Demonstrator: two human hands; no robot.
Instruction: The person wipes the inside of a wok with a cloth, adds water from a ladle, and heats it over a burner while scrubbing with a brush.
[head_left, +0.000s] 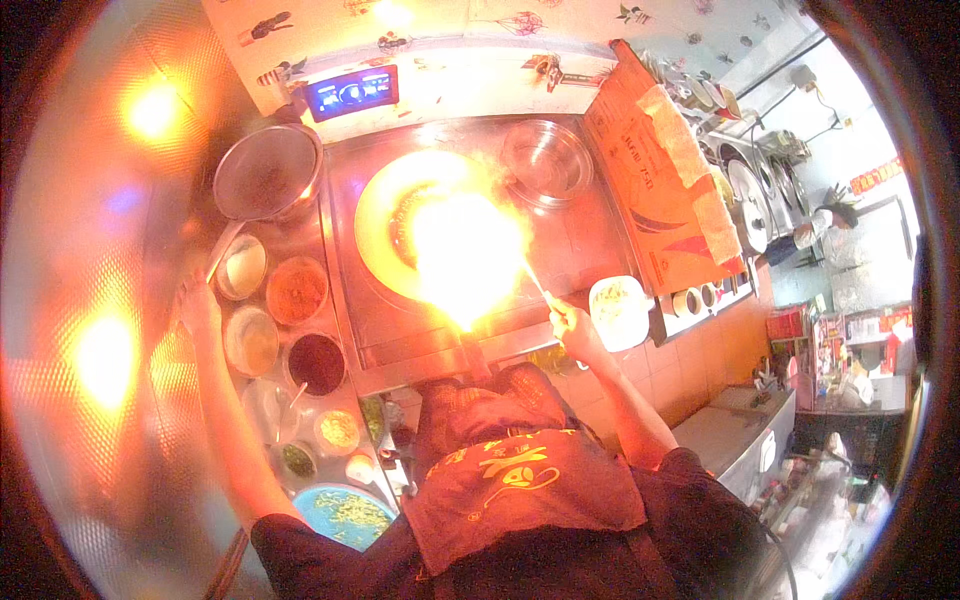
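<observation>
A large bright flame (472, 251) rises over the wok (379, 232) on the steel range before me and hides much of the wok's inside. My right hand (576, 330) grips the handle of a utensil (538, 281), whose far end is lost in the glare. Over at the left, my left hand (198, 301) is beside the long handle (227, 247) of a round strainer or pan (268, 172); its grip on that handle is unclear. Close to this hand stand bowls of white (241, 266) and red-orange (297, 290) seasoning.
A metal basin (547, 163) sits at the range's back right, before a cardboard sheet (652, 187). A white container (619, 313) stands near my right hand. More bowls, one with dark liquid (316, 364), and a blue basin (341, 514) line the left. Another person (814, 229) is far right.
</observation>
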